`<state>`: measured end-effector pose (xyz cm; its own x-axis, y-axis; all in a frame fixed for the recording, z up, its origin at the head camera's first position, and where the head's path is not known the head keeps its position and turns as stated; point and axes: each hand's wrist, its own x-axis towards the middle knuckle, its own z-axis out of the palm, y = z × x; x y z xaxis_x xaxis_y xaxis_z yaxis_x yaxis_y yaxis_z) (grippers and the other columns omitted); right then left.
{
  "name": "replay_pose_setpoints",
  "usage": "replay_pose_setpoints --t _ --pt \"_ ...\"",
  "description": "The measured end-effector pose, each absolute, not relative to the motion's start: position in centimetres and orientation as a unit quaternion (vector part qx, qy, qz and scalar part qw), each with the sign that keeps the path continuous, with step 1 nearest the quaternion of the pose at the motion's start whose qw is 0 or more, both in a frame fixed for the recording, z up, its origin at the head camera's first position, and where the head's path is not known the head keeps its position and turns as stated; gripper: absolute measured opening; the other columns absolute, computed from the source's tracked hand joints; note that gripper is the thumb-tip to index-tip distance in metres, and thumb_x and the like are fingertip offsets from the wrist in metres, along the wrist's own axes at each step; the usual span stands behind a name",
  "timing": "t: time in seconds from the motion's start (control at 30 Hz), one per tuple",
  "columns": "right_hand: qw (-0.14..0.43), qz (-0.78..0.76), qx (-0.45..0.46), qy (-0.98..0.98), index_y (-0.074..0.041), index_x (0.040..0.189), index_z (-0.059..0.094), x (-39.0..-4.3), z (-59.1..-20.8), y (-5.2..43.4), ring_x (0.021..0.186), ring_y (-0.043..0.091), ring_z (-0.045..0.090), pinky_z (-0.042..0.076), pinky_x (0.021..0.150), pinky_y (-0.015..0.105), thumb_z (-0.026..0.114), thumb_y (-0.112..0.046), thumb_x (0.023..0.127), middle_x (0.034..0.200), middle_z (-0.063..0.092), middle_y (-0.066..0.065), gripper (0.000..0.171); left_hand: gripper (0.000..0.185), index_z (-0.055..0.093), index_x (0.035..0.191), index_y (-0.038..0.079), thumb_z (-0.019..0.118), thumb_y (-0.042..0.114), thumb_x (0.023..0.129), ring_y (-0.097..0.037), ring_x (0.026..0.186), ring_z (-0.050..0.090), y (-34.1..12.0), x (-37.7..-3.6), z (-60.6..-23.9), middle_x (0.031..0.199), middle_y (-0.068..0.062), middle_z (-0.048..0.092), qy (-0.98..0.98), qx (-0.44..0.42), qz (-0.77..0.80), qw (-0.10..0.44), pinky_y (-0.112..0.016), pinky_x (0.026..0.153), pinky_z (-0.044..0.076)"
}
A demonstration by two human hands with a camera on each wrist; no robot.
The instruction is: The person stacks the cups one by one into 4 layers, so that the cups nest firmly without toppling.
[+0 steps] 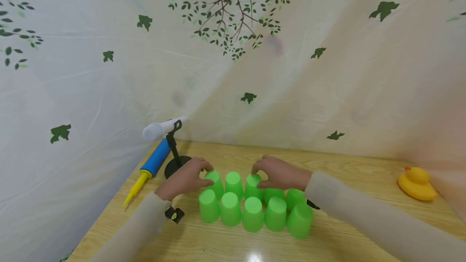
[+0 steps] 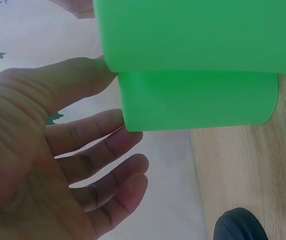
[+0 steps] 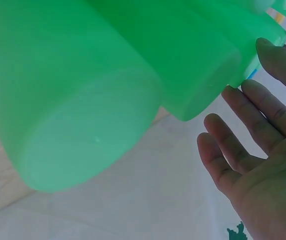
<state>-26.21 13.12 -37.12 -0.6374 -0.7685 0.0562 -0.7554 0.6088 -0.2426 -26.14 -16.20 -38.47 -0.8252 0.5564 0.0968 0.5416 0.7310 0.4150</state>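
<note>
Several green plastic cups stand upside down in two rows on the table. My left hand (image 1: 187, 178) reaches to the back left cup (image 1: 214, 187), its thumb and fingertips on either side of the cup's raised base. The left wrist view shows the thumb (image 2: 83, 80) near one edge and fingertips at the other. My right hand (image 1: 282, 172) has its thumb and fingers about another back-row cup (image 1: 253, 191). A single back cup (image 1: 234, 184) stands between the two held ones. Front-row cups (image 1: 252, 215) partly hide the back row.
A blue and yellow hand pump (image 1: 155, 161) lies at the left edge. Beside it is a black stand (image 1: 174, 148) with a white tube (image 1: 160, 129). A yellow rubber duck (image 1: 416, 184) sits at the far right. Behind the table hangs a leaf-patterned curtain (image 1: 204, 76).
</note>
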Motion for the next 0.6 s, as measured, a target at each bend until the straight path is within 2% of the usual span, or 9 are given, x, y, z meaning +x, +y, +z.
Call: replay_pose_setpoints --t 0.37,0.6 --pt "0.043 -0.105 -0.417 0.902 -0.012 0.097 0.062 -26.11 -36.51 12.31 0.086 0.011 0.047 0.042 0.071 0.027 0.070 -0.028 0.071 0.096 0.057 -0.004 0.032 0.034 0.062 0.096 0.010 0.070 0.030 0.071 -0.015 0.081 0.051 -16.26 -26.32 -38.80 0.088 0.004 0.057 0.932 0.299 0.204 0.008 -0.026 0.067 0.042" --pt "0.002 -0.120 -0.420 0.899 -0.011 0.100 0.061 -26.79 -36.58 12.81 0.088 0.011 0.048 0.042 0.074 0.028 0.069 -0.028 0.072 0.097 0.057 -0.004 0.034 0.035 0.062 0.099 0.007 0.069 0.028 0.072 -0.016 0.081 0.052 -16.04 -26.42 -38.57 0.091 0.001 0.058 0.939 0.281 0.198 -0.017 -0.026 0.066 0.043"
